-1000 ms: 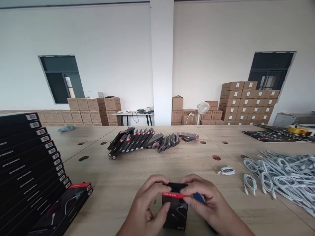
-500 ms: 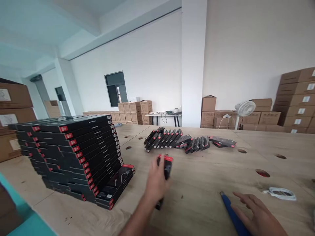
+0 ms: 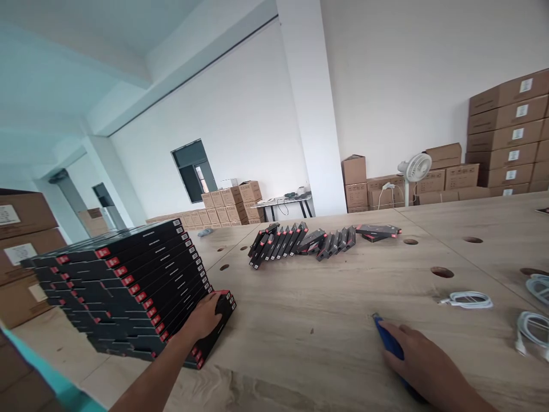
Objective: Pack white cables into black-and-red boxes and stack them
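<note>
At the left stands a tall stack of flat black boxes [image 3: 171, 269] with red corners. My left hand [image 3: 206, 316] lies on top of the low pile of the same boxes [image 3: 223, 312] at the stack's right side; its fingers press on the top box, and whether they grip it is hidden. On the right, my right hand [image 3: 412, 352] is closed round a blue tool [image 3: 389, 339] with a dark tip, which lies low over the wooden table. More black boxes [image 3: 283, 241] lean in a row further back.
The wooden table [image 3: 300, 303] has several round holes. Coiled white cables [image 3: 467, 299] lie at the right. Cardboard boxes [image 3: 223, 205], a side table [image 3: 285, 201] and a white fan [image 3: 416, 167] stand behind.
My left hand has carried a black box from mid-table left to the low pile. My right hand has closed on the blue tool. The view has tilted.
</note>
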A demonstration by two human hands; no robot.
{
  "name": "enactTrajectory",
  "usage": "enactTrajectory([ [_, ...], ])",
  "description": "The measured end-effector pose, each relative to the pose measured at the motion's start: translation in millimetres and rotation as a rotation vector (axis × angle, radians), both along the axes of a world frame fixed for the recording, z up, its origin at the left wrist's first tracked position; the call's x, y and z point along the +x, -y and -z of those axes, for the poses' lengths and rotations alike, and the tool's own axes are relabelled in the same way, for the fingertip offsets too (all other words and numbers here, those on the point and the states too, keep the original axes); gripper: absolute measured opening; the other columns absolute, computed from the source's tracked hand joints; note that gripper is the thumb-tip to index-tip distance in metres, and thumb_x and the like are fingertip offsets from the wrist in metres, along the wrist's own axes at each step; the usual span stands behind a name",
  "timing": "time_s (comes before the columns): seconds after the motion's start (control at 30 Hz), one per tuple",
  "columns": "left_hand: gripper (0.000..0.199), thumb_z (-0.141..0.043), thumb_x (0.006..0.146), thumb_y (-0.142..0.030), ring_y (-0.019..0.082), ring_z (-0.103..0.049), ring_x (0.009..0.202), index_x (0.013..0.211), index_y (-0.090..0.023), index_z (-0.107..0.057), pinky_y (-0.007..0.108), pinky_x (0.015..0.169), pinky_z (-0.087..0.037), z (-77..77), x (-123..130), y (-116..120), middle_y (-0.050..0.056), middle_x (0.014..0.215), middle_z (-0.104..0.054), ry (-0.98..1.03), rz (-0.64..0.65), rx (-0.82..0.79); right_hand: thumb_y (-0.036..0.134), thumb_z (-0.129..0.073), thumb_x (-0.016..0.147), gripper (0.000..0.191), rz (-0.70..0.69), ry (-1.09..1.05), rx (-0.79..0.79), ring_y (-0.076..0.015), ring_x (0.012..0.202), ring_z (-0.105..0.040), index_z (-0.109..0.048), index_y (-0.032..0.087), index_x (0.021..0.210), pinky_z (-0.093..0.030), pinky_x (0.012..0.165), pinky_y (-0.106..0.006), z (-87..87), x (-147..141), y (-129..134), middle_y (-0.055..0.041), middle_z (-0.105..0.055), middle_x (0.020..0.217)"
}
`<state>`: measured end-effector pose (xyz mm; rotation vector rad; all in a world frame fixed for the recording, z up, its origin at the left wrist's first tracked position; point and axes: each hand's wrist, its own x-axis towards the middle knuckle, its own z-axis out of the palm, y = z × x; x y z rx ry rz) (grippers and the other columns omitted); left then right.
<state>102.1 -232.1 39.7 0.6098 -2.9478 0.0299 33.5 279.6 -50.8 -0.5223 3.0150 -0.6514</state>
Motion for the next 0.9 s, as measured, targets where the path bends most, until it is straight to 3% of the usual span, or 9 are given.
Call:
enactTrajectory([
  [0.17,0.068,-0.068,0.073,-0.017,0.027,-0.050,0.138,0.139,-0.018,-0.054,0.038,0.116,-0.038,-11.8,-1.2,2.9,0.013,0.147,-0.056,-0.030,0.055,0.055,0.024,-0.050,0.090,0.054,0.002,0.002,-0.014,-0.0329,0.117,-0.065,-0.057,0.014,0.143,-0.050,0.102,-0.046,-3.8,0.8,1.8,-0.0164,-0.070,0.125],
  [0.27,0.070,-0.070,0.068,-0.020,0.034,-0.046,0.141,0.136,-0.014,-0.057,0.042,0.114,-0.039,-22.0,-9.6,-1.9,0.018,0.148,-0.054,-0.082,0.050,0.067,0.024,-0.053,0.087,0.055,0.015,-0.012,-0.048,-0.0321,0.118,-0.065,-0.058,0.015,0.142,-0.050,0.102,-0.045,-3.3,-0.3,2.9,-0.0154,-0.070,0.128],
  [0.33,0.067,-0.068,0.073,-0.024,0.036,-0.043,0.143,0.138,-0.011,-0.055,0.047,0.116,-0.036,-26.5,-26.7,-12.1,0.021,0.152,-0.048,-0.133,0.074,0.076,0.025,-0.056,0.086,0.055,0.029,-0.028,-0.081,-0.0319,0.119,-0.065,-0.059,0.016,0.141,-0.049,0.104,-0.045,-1.4,-2.2,3.7,-0.0146,-0.069,0.131],
  [0.47,0.045,-0.065,0.089,-0.030,0.027,-0.061,0.121,0.131,-0.015,-0.057,0.051,0.107,-0.046,-19.0,-95.4,-56.1,0.015,0.136,-0.061,-0.178,0.160,0.183,0.025,-0.056,0.086,0.051,0.044,-0.050,-0.156,-0.0294,0.121,-0.064,-0.063,0.017,0.136,-0.048,0.107,-0.043,4.4,-8.7,4.9,-0.0124,-0.069,0.133],
  [0.63,0.031,-0.064,0.094,-0.038,0.021,-0.068,0.100,0.114,-0.015,-0.065,0.044,0.089,-0.057,15.2,-212.3,-141.8,0.008,0.113,-0.069,-0.194,0.225,0.409,0.023,-0.060,0.081,0.052,0.054,-0.078,-0.234,-0.0281,0.117,-0.066,-0.066,0.020,0.132,-0.049,0.105,-0.040,15.1,-20.3,6.3,-0.0108,-0.071,0.127],
  [0.77,0.036,-0.064,0.093,-0.038,0.025,-0.064,0.111,0.122,-0.017,-0.062,0.049,0.096,-0.055,37.9,-282.4,-205.8,0.010,0.125,-0.065,-0.292,0.281,0.516,0.024,-0.066,0.073,0.057,0.075,-0.125,-0.291,-0.0278,0.108,-0.069,-0.068,0.022,0.130,-0.052,0.098,-0.037,27.0,-30.6,6.5,-0.0097,-0.075,0.116],
  [0.9,0.040,-0.066,0.092,-0.036,0.029,-0.057,0.124,0.127,-0.019,-0.060,0.054,0.104,-0.049,49.0,-311.3,-245.9,0.011,0.137,-0.058,-0.389,0.315,0.580,0.022,-0.067,0.070,0.059,0.091,-0.166,-0.310,-0.0283,0.101,-0.071,-0.067,0.025,0.129,-0.055,0.091,-0.038,30.2,-36.3,6.6,-0.0088,-0.076,0.113],
])
